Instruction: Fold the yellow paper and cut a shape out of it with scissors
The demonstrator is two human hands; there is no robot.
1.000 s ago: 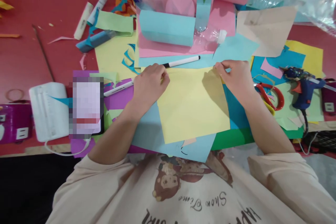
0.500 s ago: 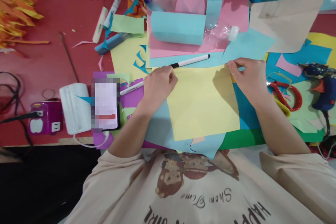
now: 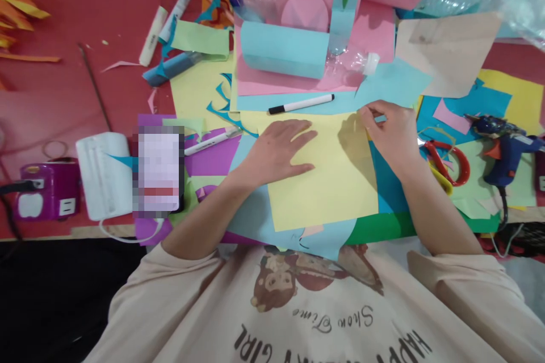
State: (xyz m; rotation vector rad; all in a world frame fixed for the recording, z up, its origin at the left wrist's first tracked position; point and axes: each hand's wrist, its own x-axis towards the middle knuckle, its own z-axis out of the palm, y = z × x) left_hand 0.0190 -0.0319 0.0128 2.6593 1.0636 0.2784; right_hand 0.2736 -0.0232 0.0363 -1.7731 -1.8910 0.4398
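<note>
A craft table: coloured paper sheets (image 3: 451, 51), scissors (image 3: 451, 161), a glue gun (image 3: 504, 150) and markers (image 3: 301, 104) cover it.

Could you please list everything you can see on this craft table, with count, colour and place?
yellow sheet: 1, pale yellow, centre, under both hands
marker: 1, white with black cap, just beyond the sheet
blue roll: 1, light blue, far centre
scissors: 1, red and yellow handles, right
glue gun: 1, dark blue, far right
phone: 1, blurred screen, left
power strip: 1, purple, left edge
table: 1, red
left hand: flat on the sheet
right hand: pinching the sheet's far right corner
</note>
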